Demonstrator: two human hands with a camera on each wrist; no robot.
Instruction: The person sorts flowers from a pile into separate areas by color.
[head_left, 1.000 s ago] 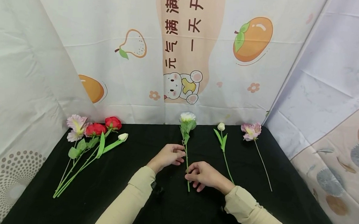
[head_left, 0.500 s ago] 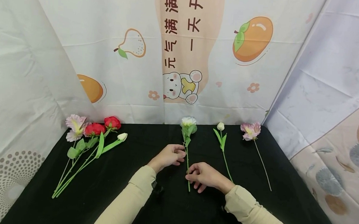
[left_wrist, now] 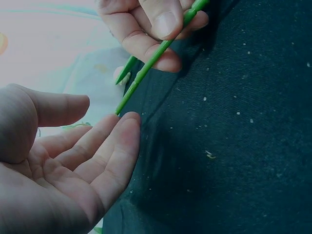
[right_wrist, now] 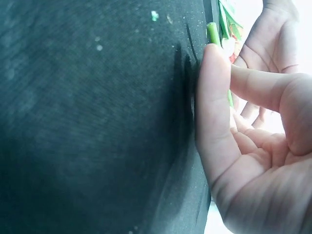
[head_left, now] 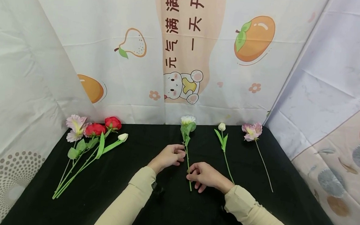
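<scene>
A white flower point(head_left: 188, 120) with ruffled petals and green leaves stands over the black cloth in the middle of the head view. My right hand point(head_left: 206, 176) pinches the lower part of its green stem point(left_wrist: 146, 68) between thumb and index finger. The cut stem end point(right_wrist: 212, 31) pokes out past those fingertips in the right wrist view. Higher up, on the flower's left side, is my left hand point(head_left: 169, 157). In the left wrist view its thumb is spread apart and its fingers point(left_wrist: 114, 161) lie loosely extended, fingertips right at the stem.
On the left, a bunch with two red flowers point(head_left: 96, 130), a pink flower point(head_left: 76, 124) and a white tulip point(head_left: 123, 137) lies with stems together. Another white tulip point(head_left: 222, 127) and a pink flower point(head_left: 252, 132) lie to the right. A printed curtain point(head_left: 132, 83) closes the back.
The white flower's head dipped slightly, then rose a little. Both hands have stayed nearly in place, the right one still pinching the stem.
</scene>
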